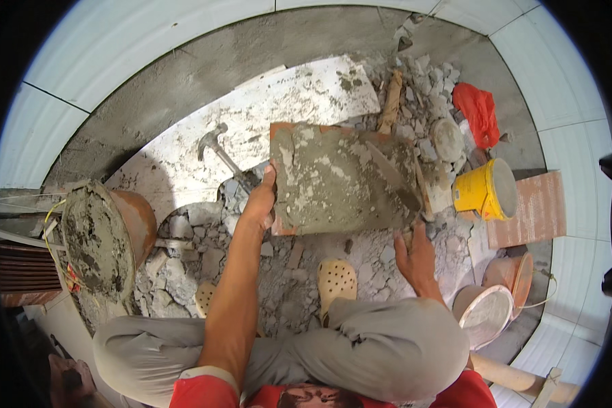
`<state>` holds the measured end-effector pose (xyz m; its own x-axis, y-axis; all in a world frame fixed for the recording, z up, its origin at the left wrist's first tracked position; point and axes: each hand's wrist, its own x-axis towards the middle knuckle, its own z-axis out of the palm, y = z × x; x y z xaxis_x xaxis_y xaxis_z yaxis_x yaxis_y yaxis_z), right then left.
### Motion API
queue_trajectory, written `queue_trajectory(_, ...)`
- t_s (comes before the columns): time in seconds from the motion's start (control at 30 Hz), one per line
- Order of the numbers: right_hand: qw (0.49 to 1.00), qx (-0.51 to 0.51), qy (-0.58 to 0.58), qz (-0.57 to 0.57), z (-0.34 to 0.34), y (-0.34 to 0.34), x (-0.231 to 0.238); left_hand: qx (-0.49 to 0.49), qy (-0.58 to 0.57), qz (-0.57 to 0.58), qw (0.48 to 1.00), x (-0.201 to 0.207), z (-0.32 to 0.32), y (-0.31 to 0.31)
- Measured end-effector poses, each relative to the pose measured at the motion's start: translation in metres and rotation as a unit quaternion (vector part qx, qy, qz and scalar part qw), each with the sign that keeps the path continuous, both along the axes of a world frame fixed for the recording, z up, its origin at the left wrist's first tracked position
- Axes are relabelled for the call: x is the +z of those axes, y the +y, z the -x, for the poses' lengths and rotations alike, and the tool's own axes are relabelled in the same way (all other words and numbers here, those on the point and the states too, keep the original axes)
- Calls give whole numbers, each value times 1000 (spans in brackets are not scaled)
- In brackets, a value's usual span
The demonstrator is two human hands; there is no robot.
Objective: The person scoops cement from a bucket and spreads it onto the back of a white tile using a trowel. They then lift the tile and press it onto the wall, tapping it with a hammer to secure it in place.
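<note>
My left hand (260, 200) grips the left edge of a reddish tile (277, 130), with the thumb over its face. Grey wet mortar (326, 180) covers most of the upper face, in uneven patches. My right hand (417, 262) is closed around the handle of a trowel (393, 178), whose blade lies on the mortar near the tile's right end. Just beyond my left hand, a claw hammer (223, 151) rests with its head on a white board (251, 102). Farther left stands an orange bucket (137, 221) full of mortar.
Broken rubble (190, 238) covers the floor around my feet. On the right are a yellow bucket (472, 192), a red plastic bag (476, 112), a spare tile (534, 211), an orange bucket (506, 275) and a whitish bucket (479, 309). Stacked tiles (24, 268) stand far left.
</note>
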<state>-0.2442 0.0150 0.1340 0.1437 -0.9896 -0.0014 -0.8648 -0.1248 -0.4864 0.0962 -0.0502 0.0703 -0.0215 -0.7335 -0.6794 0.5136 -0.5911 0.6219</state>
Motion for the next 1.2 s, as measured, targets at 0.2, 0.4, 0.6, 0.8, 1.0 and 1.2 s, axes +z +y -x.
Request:
queue_trajectory(0.2,979,-152,-124,-46,34,21,-3,7,-16,-18,1000,11,0,1)
queue_trajectory(0.4,832,-502,-219,86,134,108,26,12,29,5,999,3,11,-5)
queue_trajectory(0.6,784,-611,-95,44,227,239,46,15,21,-30,999,2,10,-5)
queue_trajectory(0.8,831,-432,277,-214,247,254,66,25,65,-29,997,7,11,-7)
queue_trajectory(1.0,958,-253,69,113,180,84,26,16,13,-46,999,14,10,-10)
queue_trajectory(1.2,979,-152,-114,-79,102,-106,-72,34,49,-74,995,12,5,-12)
